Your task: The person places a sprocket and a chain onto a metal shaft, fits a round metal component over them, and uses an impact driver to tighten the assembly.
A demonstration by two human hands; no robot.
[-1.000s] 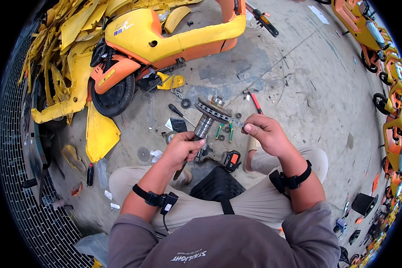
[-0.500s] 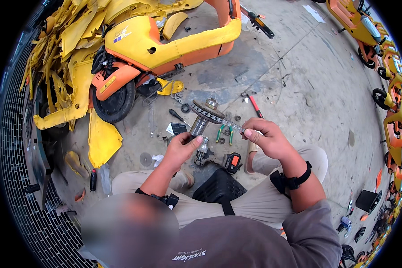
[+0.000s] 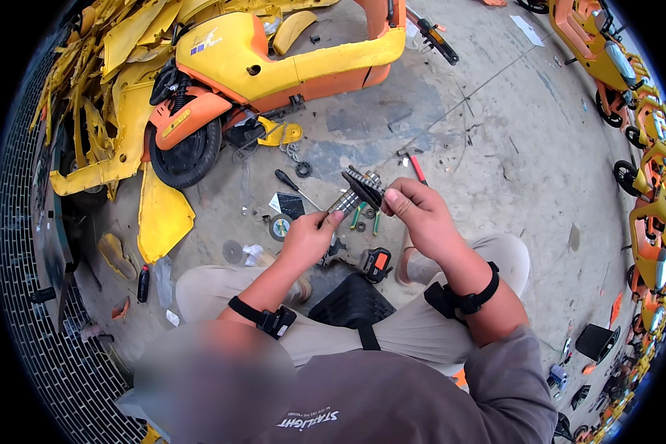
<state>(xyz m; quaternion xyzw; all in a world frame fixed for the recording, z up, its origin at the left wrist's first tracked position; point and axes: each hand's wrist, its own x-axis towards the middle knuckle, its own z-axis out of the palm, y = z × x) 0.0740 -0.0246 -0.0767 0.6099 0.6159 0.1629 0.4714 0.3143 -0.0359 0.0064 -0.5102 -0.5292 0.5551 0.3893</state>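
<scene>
My left hand [image 3: 308,238] is closed around a ribbed metal shaft [image 3: 340,205], held tilted above the floor. On the shaft's far end sits a dark toothed sprocket [image 3: 366,194] with a metal chain [image 3: 354,175] lying along its rim. My right hand [image 3: 422,214] is closed at the sprocket's right edge, thumb and fingers pinched on the chain; the exact grip is partly hidden. Beneath the hands lie green-handled pliers [image 3: 376,224] and a cordless power tool with an orange-and-black battery [image 3: 377,264], its front partly covered by my left hand.
A screwdriver [image 3: 296,186], a red-handled hammer [image 3: 418,169] and a cutting disc [image 3: 280,227] lie on the floor. Beyond stands a yellow-and-orange scooter body [image 3: 274,74], beside piled yellow panels [image 3: 129,59]. Between my legs is a black crate [image 3: 351,302]. More scooters [image 3: 647,200] line the right.
My right hand has moved left to the sprocket, and the chain length that stretched between them no longer shows. The shaft and sprocket have turned and tilted. The view has shifted slightly.
</scene>
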